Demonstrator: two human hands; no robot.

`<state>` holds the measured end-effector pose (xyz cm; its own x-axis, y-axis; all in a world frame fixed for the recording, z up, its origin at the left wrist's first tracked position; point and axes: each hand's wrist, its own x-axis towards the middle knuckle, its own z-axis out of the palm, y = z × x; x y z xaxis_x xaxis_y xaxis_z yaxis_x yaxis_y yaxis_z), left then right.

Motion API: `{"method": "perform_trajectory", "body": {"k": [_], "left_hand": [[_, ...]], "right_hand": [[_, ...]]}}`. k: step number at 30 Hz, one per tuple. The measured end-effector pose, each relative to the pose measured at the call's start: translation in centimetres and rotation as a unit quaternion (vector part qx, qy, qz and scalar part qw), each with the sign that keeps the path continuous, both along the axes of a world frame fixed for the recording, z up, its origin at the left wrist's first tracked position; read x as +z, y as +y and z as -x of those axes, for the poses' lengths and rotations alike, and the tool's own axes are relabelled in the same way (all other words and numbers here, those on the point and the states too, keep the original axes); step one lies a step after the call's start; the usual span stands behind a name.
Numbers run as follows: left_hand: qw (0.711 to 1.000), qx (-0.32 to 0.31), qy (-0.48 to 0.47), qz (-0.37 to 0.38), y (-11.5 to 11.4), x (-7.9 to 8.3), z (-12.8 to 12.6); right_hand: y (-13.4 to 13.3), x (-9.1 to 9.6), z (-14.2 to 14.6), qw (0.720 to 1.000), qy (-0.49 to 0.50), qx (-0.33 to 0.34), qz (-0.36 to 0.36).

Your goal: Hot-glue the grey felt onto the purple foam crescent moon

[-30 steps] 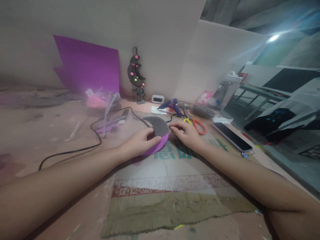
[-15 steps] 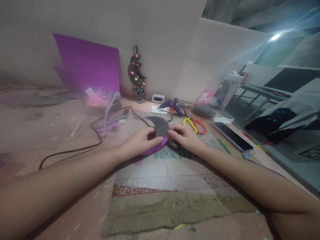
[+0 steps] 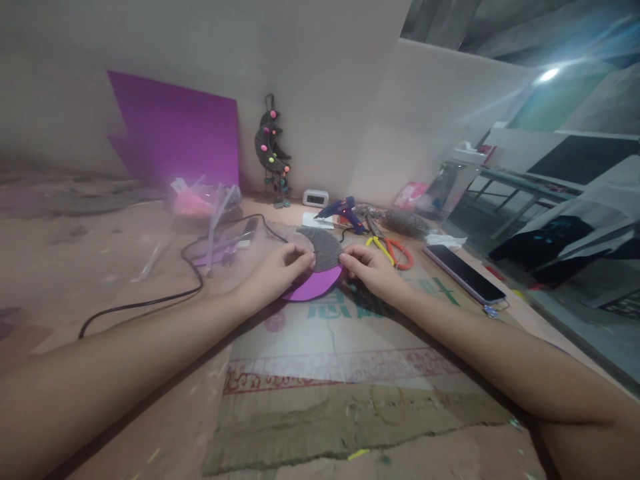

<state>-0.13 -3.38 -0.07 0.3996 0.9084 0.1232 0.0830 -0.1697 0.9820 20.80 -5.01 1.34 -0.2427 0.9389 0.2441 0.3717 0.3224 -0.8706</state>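
A crescent wrapped in dark grey yarn (image 3: 323,248) lies between my hands, its upper part over the printed cardboard. Below it shows a curved purple sheet (image 3: 317,285), partly covered by the crescent and my left hand. My left hand (image 3: 289,265) pinches the crescent's left edge between thumb and fingers. On the other side, my right hand (image 3: 367,267) has its thumb and fingertips closed on the right edge, where crescent and purple sheet meet. Just beyond lies a blue glue gun (image 3: 345,213), with yellow-and-orange handled pliers (image 3: 389,250) beside my right hand.
Under the work is a cardboard sheet (image 3: 330,413). A phone (image 3: 465,273) lies at the right, and a black cord (image 3: 145,303) curves across the left. A decorated crescent (image 3: 273,147) hangs on the wall above a small clock (image 3: 316,198); purple card (image 3: 185,133) leans there.
The crescent has turned and shifted slightly to the right. My left fingers have come round onto its edge, and more of the purple sheet shows below.
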Motion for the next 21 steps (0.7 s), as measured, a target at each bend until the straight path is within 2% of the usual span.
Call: {"method": "perform_trajectory", "body": {"k": [4, 8, 15, 21], "left_hand": [[0.994, 0.007, 0.035, -0.104, 0.04, -0.52, 0.18], [0.977, -0.045, 0.101, -0.184, -0.41, -0.49, 0.27], [0.975, -0.049, 0.120, -0.183, -0.76, -0.27, 0.16], [0.972, -0.047, 0.120, -0.195, -0.70, -0.44, 0.23]], "right_hand": [[-0.02, 0.01, -0.03, 1.000, -0.002, 0.003, -0.003], [-0.12, -0.08, -0.07, 1.000, -0.014, 0.017, 0.001], [-0.39, -0.03, -0.18, 0.999, -0.016, 0.039, -0.032], [0.49, -0.48, -0.61, 0.996, -0.023, -0.051, -0.066]]}}
